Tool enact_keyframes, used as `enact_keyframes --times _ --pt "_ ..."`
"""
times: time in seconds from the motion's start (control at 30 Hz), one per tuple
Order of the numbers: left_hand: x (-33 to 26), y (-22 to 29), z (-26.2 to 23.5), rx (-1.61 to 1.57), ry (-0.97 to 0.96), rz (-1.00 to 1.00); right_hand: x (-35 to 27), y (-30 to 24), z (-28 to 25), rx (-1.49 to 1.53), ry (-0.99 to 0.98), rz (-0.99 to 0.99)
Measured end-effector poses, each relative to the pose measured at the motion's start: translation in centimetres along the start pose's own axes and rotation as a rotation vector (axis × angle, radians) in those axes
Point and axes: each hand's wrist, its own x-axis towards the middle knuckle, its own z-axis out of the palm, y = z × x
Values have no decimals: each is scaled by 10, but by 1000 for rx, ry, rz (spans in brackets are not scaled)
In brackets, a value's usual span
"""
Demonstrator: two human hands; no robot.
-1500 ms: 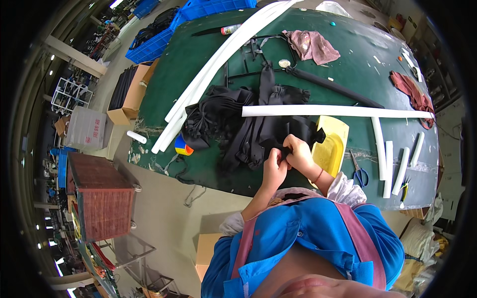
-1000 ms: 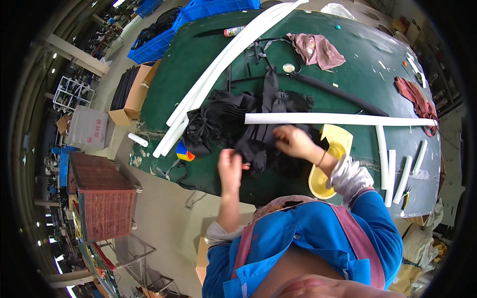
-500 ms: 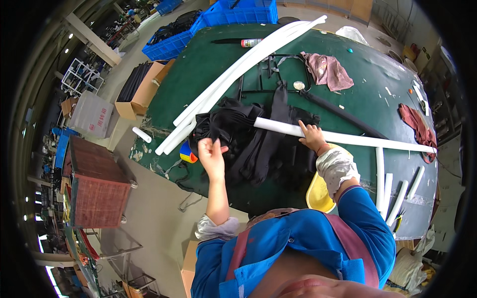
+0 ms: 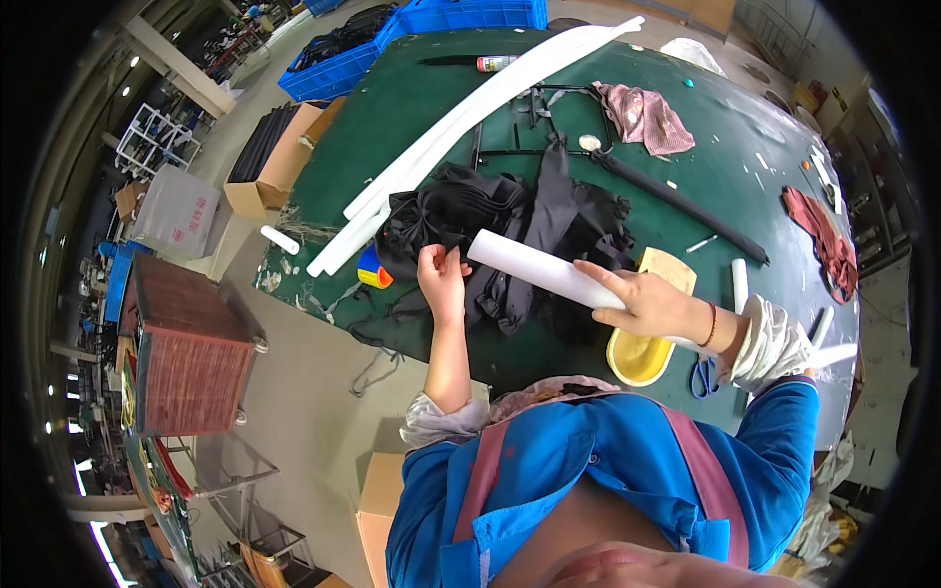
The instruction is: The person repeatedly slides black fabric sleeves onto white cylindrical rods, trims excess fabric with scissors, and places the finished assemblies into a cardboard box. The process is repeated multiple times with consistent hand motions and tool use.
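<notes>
My right hand [image 4: 647,304] is wrapped round a white foam tube [image 4: 534,267], thumb and forefinger along it. The tube's open end points left over a heap of black fabric [image 4: 456,211], and its other end passes under my right forearm. Close to that open end is my left hand [image 4: 443,279], its fingers curled together at the fabric's near edge. Whatever they may pinch is hidden. A yellow tray [image 4: 619,367] lies beneath the tube, with blue-handled scissors [image 4: 704,377] to its right.
Long white foam tubes [image 4: 431,147] lie across the green table [image 4: 343,147]. Beyond the fabric are a black metal frame [image 4: 510,152], a black padded bar [image 4: 686,208] and a checked cloth [image 4: 642,118]. Short tube pieces [image 4: 740,284] lie at the right. A wooden cart [image 4: 201,363] stands left.
The white foam tube has come nearer to me and tilted, with my right hand now round it. My left hand has moved right, toward its open end. The scissors have come into sight.
</notes>
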Motion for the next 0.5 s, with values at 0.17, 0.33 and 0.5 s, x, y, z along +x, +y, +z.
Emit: enact_keyframes --times 0.17,0.33,0.5 --pt "-21 -8 -6 132 14 208 -14 -26 29 213 -166 105" --pt "-64 11 -8 72 -156 272 11 -57 51 493 -147 72" --pt "-88 30 -22 4 -202 319 39 -75 69 1153 -158 219"
